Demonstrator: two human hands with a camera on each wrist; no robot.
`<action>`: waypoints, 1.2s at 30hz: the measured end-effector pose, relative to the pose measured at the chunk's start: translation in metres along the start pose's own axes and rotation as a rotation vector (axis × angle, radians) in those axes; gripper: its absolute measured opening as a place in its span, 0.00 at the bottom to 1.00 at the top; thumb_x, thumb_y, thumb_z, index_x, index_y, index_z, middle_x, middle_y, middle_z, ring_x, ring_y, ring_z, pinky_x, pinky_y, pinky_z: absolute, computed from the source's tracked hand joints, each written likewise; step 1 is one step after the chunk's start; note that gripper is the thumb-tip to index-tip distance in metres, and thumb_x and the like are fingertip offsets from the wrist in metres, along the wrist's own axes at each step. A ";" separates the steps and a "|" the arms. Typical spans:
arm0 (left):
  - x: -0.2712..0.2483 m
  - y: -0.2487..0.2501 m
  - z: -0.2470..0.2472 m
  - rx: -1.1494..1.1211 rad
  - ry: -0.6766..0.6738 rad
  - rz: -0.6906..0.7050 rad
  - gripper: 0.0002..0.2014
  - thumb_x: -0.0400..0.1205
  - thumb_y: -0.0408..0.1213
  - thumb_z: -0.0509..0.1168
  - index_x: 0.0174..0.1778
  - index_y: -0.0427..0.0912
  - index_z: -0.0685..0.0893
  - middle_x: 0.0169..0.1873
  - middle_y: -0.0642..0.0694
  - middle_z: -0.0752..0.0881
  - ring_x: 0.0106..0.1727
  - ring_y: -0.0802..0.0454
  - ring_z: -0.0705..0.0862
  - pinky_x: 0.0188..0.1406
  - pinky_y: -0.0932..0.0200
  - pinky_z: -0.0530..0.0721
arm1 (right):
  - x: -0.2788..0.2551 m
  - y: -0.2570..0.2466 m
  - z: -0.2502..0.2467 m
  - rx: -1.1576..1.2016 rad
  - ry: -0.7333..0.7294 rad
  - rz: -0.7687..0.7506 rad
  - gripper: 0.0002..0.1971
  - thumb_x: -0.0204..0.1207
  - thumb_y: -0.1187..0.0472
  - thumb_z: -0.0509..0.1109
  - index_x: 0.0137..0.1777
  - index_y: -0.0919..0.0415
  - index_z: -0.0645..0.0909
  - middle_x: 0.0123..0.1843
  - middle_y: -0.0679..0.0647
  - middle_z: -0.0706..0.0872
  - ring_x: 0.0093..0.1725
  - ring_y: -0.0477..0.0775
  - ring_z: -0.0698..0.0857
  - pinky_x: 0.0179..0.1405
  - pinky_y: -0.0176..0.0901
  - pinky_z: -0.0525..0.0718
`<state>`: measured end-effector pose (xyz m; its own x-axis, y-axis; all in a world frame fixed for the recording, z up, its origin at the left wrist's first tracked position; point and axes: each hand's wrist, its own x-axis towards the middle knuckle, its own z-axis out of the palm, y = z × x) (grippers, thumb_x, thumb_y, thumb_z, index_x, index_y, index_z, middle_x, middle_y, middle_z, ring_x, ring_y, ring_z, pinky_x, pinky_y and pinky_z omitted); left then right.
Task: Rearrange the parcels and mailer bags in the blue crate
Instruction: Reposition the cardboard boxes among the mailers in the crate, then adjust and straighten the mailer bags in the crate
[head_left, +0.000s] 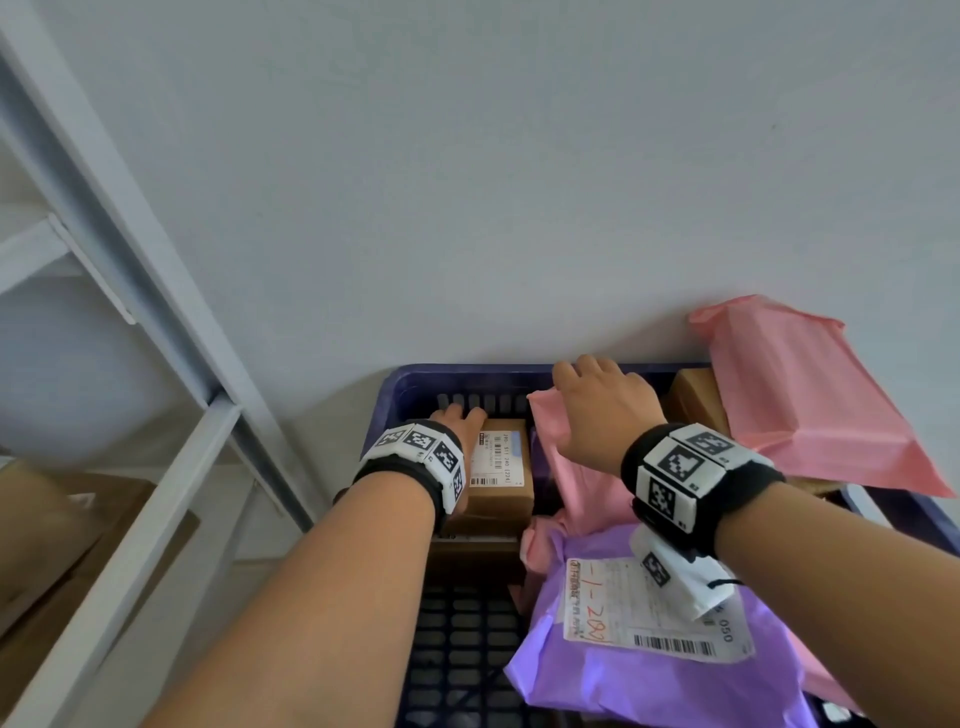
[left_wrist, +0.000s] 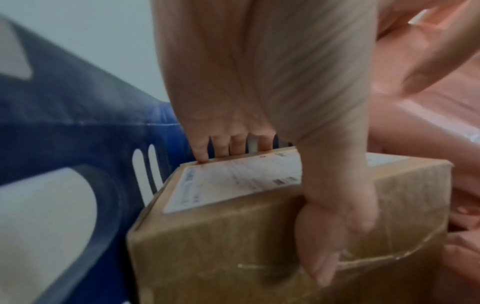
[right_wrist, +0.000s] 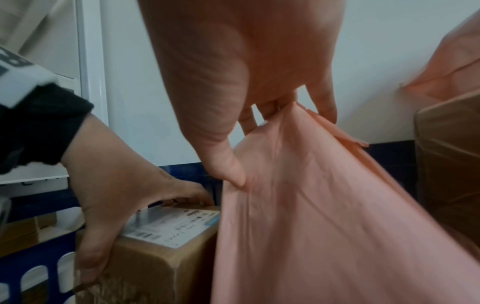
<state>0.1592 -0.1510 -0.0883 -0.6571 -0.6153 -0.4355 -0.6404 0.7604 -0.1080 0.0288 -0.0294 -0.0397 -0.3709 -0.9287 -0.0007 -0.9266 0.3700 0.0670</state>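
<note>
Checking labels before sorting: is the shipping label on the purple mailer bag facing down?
No: the purple mailer bag lies with its white shipping label facing up, barcode and red handwriting visible.
</note>
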 end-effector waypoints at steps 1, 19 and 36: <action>0.001 0.001 0.001 0.000 -0.008 -0.003 0.62 0.53 0.41 0.85 0.81 0.49 0.55 0.75 0.42 0.68 0.73 0.41 0.73 0.66 0.42 0.79 | 0.000 0.001 0.001 0.004 0.003 -0.002 0.27 0.71 0.52 0.71 0.68 0.56 0.69 0.63 0.55 0.78 0.62 0.58 0.78 0.55 0.51 0.82; -0.011 -0.002 -0.029 -0.137 -0.095 0.041 0.55 0.60 0.46 0.84 0.82 0.48 0.63 0.76 0.46 0.74 0.74 0.43 0.76 0.73 0.43 0.77 | 0.002 0.017 0.006 0.371 -0.027 0.217 0.53 0.61 0.44 0.83 0.82 0.52 0.55 0.76 0.61 0.64 0.76 0.68 0.64 0.72 0.57 0.71; -0.037 -0.003 -0.063 -0.937 -0.050 0.004 0.21 0.84 0.28 0.63 0.74 0.39 0.76 0.55 0.39 0.86 0.55 0.43 0.89 0.59 0.48 0.88 | -0.010 0.022 -0.014 0.521 -0.060 0.306 0.25 0.60 0.46 0.82 0.49 0.62 0.81 0.43 0.53 0.84 0.38 0.49 0.79 0.27 0.37 0.71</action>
<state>0.1605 -0.1437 -0.0152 -0.6564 -0.5866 -0.4743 -0.7113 0.2717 0.6482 0.0128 -0.0128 -0.0238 -0.6139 -0.7809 -0.1155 -0.6802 0.5976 -0.4245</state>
